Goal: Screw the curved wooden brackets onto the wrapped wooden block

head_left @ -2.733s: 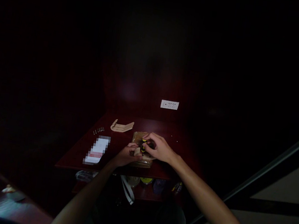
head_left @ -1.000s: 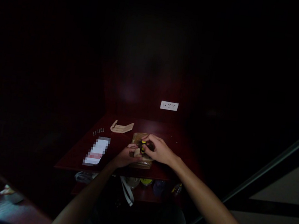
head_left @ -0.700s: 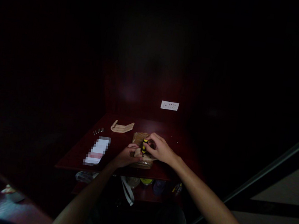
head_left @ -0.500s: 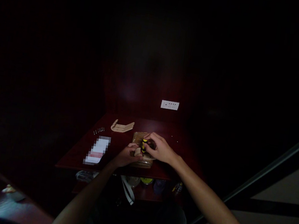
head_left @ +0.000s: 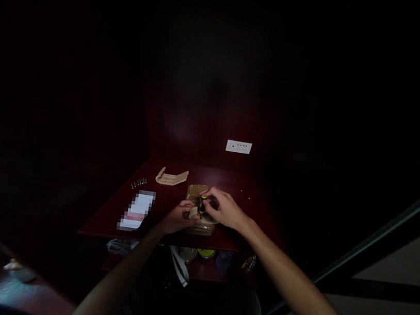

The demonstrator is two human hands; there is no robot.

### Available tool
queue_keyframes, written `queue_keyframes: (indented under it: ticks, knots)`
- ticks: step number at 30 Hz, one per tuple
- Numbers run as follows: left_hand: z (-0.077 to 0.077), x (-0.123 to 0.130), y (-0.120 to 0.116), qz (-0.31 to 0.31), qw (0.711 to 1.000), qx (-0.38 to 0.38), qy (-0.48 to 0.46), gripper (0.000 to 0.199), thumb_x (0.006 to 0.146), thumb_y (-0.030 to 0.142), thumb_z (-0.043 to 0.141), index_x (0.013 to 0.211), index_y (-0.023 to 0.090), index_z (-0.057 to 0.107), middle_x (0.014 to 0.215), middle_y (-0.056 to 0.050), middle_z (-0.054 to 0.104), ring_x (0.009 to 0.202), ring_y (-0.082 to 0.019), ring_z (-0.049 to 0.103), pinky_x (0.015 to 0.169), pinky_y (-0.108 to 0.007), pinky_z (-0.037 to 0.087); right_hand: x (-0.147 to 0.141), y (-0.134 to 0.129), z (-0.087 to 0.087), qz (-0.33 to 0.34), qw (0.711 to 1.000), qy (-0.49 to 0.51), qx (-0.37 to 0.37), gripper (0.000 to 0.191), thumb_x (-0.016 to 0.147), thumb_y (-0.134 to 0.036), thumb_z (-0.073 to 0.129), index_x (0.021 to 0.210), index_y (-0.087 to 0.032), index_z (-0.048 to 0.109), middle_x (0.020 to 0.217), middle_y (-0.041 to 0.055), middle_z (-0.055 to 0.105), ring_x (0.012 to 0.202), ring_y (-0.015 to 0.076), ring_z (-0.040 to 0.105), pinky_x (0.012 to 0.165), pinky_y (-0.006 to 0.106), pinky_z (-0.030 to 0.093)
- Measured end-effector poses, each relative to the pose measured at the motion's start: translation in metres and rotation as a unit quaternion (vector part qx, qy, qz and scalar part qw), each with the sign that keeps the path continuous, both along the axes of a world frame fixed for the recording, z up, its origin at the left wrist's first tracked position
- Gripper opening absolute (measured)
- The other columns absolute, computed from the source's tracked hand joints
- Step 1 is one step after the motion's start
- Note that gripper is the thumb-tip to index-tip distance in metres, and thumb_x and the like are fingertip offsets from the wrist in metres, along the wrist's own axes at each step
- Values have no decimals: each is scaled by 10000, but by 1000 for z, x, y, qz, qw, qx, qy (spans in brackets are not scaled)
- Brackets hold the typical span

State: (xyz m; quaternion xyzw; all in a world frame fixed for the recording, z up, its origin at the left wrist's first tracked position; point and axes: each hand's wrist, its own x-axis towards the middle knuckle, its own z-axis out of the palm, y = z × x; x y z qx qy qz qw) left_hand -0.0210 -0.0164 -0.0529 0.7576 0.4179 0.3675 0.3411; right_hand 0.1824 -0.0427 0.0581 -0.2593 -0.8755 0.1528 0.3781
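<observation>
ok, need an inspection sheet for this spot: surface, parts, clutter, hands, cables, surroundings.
Surface: dark red desk, dim light.
Job's things: wood part on a brown pack; yellow-black tool upright over the part; bent wood piece lying apart, back left.
Clutter: row of small metal pins; pixelated slab; two pale specks, back right.
Hands: left hand grips the wood part; right hand grips the tool.
Cables: nothing seen.
Surroundings: wall socket behind; strap and yellow lid below the desk's front edge.
</observation>
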Motion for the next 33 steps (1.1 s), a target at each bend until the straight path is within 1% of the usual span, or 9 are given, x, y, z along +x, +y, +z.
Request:
queue_keyframes:
  ticks: [3,6,12,17,22,25,27,30,33]
  knots:
    - [0,0,0,-2,1000,1,-4,342,668,476,720,872,201,724,1159,-76,515,1141,-233,465,1017,-320,358,1,2,-1,-22,1000,-8,6,107,862,-244,529,956,-193,535,905,53,572,797,160,560,712,289,473]
    - [2,0,-1,-5,1000,-2,-8,342,667,474,721,882,207,725,1151,-73,517,1138,-227,467,1022,-316,353,1,3,0,-29,999,-14,22,96,855,-263,545,917,-191,536,885,53,561,771,159,547,693,289,471]
    - [3,0,-1,5,1000,-11,-10,342,644,482,734,856,213,734,1158,-74,511,1133,-228,468,1017,-311,361,0,-2,5,6,1000,-4,2,204,842,-184,520,1045,-200,529,1050,75,601,948,178,572,808,307,456]
    - [0,0,0,-1,1000,-4,-8,352,660,487,725,887,218,726,1157,-74,496,1139,-222,466,1022,-305,355,3,2,-1,-41,999,-15,23,97,866,-266,542,925,-190,552,897,61,610,816,173,572,741,302,464]
    - [1,0,-1,0,1000,-3,-9,358,660,498,720,876,213,726,1145,-71,510,1133,-227,465,1021,-310,354,2,1,-8,-20,1000,24,2,166,877,-295,546,1014,-206,576,1033,78,641,947,182,606,821,324,483]
    - [3,0,-1,-3,1000,0,-4,334,666,501,712,823,207,721,1112,-65,535,1118,-224,470,1014,-302,361,0,-4,-7,0,1000,16,9,230,893,-245,511,1116,-220,566,1135,79,627,1068,186,574,910,360,454]
    - [4,0,-1,-5,1000,2,0,325,669,498,710,803,202,717,1114,-63,540,1107,-224,478,1002,-301,371,-2,-6,-5,8,1000,7,19,232,907,-216,481,1124,-222,564,1134,75,625,1085,184,561,931,370,437]
    - [4,0,-1,-9,1000,6,1,326,676,489,709,821,197,722,1150,-68,534,1111,-233,482,996,-314,376,-3,-5,-2,-5,1000,-14,25,168,908,-259,497,1046,-212,579,1008,68,630,942,177,584,829,331,468]
    - [2,-1,-1,-11,1000,9,-2,328,685,470,709,867,198,726,1192,-73,519,1147,-245,466,1010,-326,365,-2,0,-2,-38,998,-29,41,150,884,-332,542,944,-198,574,876,45,580,797,160,548,713,286,459]
